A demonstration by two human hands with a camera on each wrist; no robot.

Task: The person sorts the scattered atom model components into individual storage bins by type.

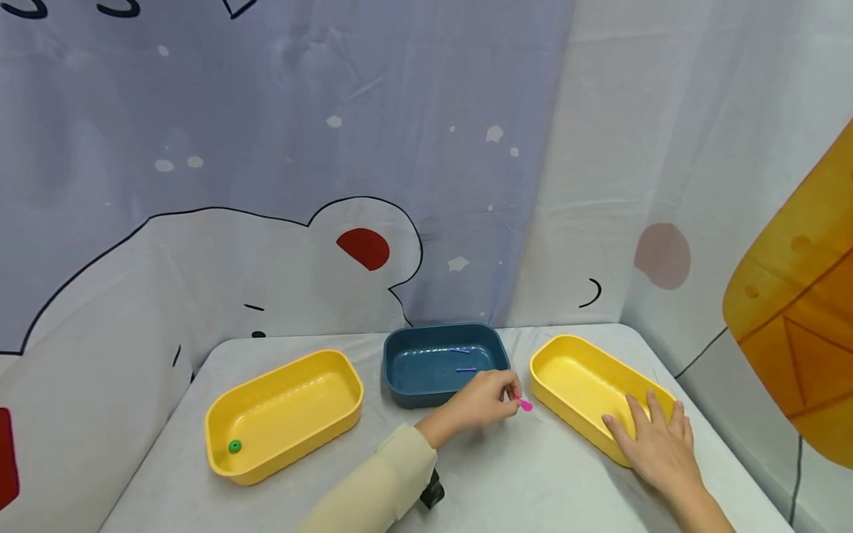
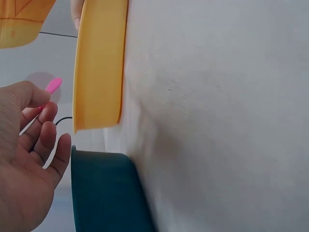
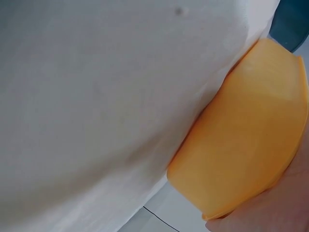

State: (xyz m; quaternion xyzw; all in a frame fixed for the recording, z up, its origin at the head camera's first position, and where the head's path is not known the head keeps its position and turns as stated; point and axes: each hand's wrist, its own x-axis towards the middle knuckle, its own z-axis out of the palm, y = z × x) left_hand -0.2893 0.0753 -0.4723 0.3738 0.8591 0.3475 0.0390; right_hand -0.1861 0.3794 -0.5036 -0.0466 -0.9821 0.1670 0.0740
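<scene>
My left hand (image 1: 481, 401) pinches a small pink piece (image 1: 526, 405) with a rounded, paddle-like end between thumb and fingertips. In the left wrist view the paddle end of the pink piece (image 2: 54, 85) sticks out past the thumb; the rest is hidden by the fingers. The hand hovers by the front right corner of the dark blue bin (image 1: 426, 396), between it and the right yellow bin (image 1: 573, 414). Over the near end of that yellow bin lies my right hand (image 1: 660, 448), fingers spread and fairly straight across its rim.
Two thin blue pieces (image 1: 466, 369) lie inside the dark blue bin. On the left, another yellow bin (image 1: 286, 459) holds a small green ring-like bead (image 1: 235, 446). A white cloth (image 1: 506, 488) covers the table, and a printed curtain (image 1: 453, 185) hangs behind it.
</scene>
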